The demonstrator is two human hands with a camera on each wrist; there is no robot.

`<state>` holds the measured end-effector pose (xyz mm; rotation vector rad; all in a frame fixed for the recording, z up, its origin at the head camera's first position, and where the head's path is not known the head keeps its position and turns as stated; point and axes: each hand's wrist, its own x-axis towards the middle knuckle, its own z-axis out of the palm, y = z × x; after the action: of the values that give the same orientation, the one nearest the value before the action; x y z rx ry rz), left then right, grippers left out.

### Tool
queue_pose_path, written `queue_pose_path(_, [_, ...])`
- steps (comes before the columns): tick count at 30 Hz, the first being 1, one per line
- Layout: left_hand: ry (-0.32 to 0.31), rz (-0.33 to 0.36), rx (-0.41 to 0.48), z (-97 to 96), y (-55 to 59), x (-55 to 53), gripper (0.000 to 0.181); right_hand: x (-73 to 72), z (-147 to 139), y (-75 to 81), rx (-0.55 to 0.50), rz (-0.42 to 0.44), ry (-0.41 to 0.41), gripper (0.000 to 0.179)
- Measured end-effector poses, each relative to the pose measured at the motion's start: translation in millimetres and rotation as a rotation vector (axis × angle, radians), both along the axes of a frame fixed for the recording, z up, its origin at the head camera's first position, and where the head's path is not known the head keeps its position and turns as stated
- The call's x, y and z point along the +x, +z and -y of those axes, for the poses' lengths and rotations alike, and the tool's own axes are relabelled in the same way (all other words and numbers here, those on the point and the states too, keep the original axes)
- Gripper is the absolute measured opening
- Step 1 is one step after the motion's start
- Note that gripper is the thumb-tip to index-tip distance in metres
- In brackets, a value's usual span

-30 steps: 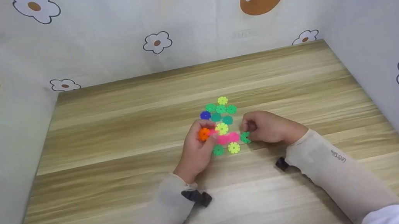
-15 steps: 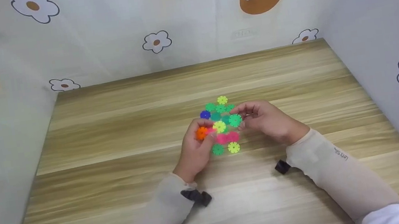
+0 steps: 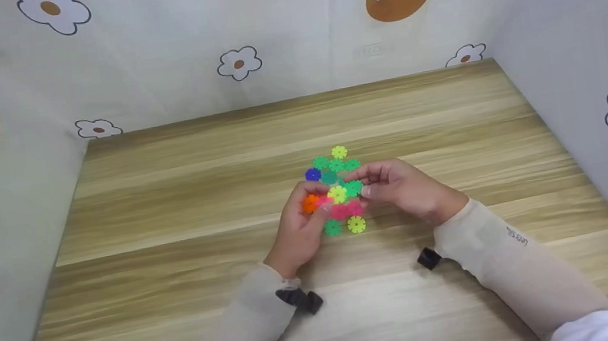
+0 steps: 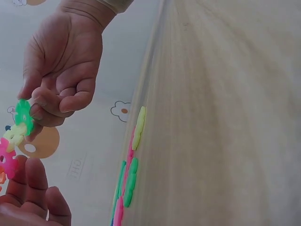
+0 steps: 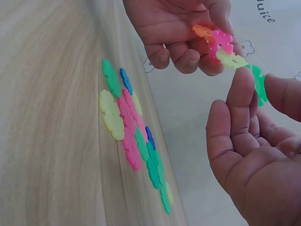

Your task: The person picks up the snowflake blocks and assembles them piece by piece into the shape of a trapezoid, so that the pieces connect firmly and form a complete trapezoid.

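Above the table, my left hand (image 3: pixel 297 228) pinches a short chain of notched plastic snowflake discs. Its orange disc (image 3: pixel 310 203) joins a pink disc (image 5: pixel 222 43), and beyond that comes a yellow disc (image 3: pixel 337 194). My right hand (image 3: pixel 411 190) pinches a green snowflake disc (image 5: pixel 259 85) between thumb and index finger. In the right wrist view the green disc's edge meets the yellow disc's edge, the two set at an angle. The other fingers of my right hand are loosely bent below.
Several loose discs lie flat on the wooden table (image 3: pixel 198 221) under and beyond my hands: green discs (image 3: pixel 333 227), pink discs (image 3: pixel 341 211), yellow and blue discs (image 3: pixel 313 175). A patterned wall covering (image 3: pixel 162 53) rises behind and at both sides.
My right hand has lifted a green disc from the table's right side and brought it left to the yellow disc. My left hand has stayed nearly in place with the chain.
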<state>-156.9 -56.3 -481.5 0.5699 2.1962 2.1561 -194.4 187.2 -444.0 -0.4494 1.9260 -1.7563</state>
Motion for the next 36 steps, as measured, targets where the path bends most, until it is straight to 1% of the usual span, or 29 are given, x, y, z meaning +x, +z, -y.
queue_pose_path(3, [-0.017,-0.017,0.012,-0.3,0.0,-0.1,0.028,0.2,0.0,0.6,0.018,-0.019,0.01,0.041])
queue_pose_path(7, [-0.035,-0.031,-0.013,-0.5,0.6,0.5,0.025,-0.2,-0.8,0.4,0.019,-0.035,0.016,0.039])
queue_pose_path(12, [-0.049,-0.023,-0.048,0.0,2.0,1.4,0.024,-0.3,-1.0,0.1,0.005,-0.058,0.02,0.035])
queue_pose_path(16, [-0.051,-0.025,-0.06,0.9,2.7,1.4,0.023,0.7,-0.1,-0.2,0.004,-0.047,0.016,0.031])
queue_pose_path(23, [-0.064,-0.027,-0.045,1.6,2.2,0.8,0.022,2.1,2.7,-2.1,0.013,-0.011,0.011,0.032])
queue_pose_path(27, [-0.051,-0.021,-0.016,0.2,0.9,0.5,0.022,1.9,2.5,-2.1,0.021,-0.016,0.021,0.033])
queue_pose_path(30, [-0.027,-0.009,0.013,-0.2,-0.1,0.3,0.024,0.9,2.0,-2.5,0.018,-0.025,0.047,0.037])
queue_pose_path(32, [-0.004,0.008,0.025,0.7,0.3,0.2,0.025,-0.4,1.6,-3.4,0.032,-0.046,0.055,0.04])
queue_pose_path(34, [0.024,0.03,0.033,1.6,1.2,0.3,0.025,-1.4,1.0,-4.4,0.085,-0.083,0.055,0.04])
queue_pose_path(36, [0.044,0.047,0.043,2.2,2.4,0.3,0.025,-2.4,0.5,-5.7,0.181,-0.142,0.069,0.038])
